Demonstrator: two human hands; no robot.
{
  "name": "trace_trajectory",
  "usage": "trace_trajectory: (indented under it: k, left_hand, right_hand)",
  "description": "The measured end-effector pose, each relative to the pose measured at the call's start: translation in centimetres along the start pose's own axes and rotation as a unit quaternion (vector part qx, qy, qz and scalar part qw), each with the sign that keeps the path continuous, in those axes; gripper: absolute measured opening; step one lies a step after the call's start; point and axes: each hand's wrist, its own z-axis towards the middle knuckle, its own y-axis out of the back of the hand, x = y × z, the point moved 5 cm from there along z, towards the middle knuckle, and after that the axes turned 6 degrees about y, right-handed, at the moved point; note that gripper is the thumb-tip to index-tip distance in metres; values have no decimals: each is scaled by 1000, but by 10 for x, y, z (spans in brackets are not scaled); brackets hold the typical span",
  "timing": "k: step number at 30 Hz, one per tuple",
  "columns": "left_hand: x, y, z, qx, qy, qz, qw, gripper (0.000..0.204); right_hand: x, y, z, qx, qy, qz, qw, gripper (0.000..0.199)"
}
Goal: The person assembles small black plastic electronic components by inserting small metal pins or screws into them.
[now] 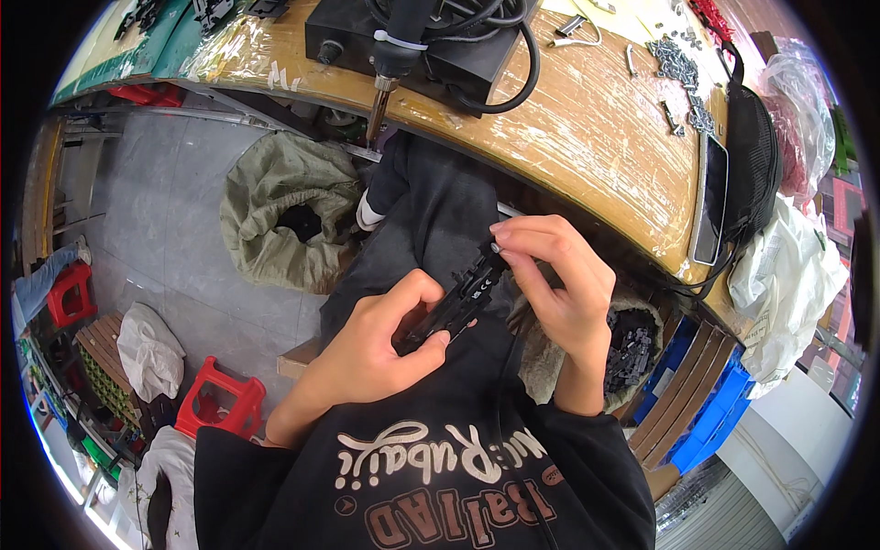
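Over my lap, my left hand [371,357] is closed around a long black plastic part [469,291], its thumb and fingers along the near end. The part is tilted, its far end pointing up and to the right. My right hand [570,289] pinches thumb and forefinger at that far end, on a small shiny metal piece [495,247]. Whether the metal piece touches the black part or sits in it, I cannot tell. The underside of the black part is hidden by my left fingers.
On the worn wooden bench [587,137] lie small metal parts [674,64], a phone [709,202] and a black pouch [753,156]. A tool with a metal tip [380,96] hangs before a black box [335,27]. Sacks [247,229] flank my legs; the right one holds black parts [631,353].
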Motion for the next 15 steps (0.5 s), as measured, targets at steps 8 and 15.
trace_trajectory:
  k: [8, 15]
  left_hand:
    - [-3, -2, 0, 32, 5, -2, 999, 16]
    - [-7, -1, -1, 42, -17, 36, 998, 15]
  right_hand:
    - [-9, 11, -5, -5, -61, 101, 993, 18]
    - [-16, 13, -8, 6, -50, 151, 987, 19]
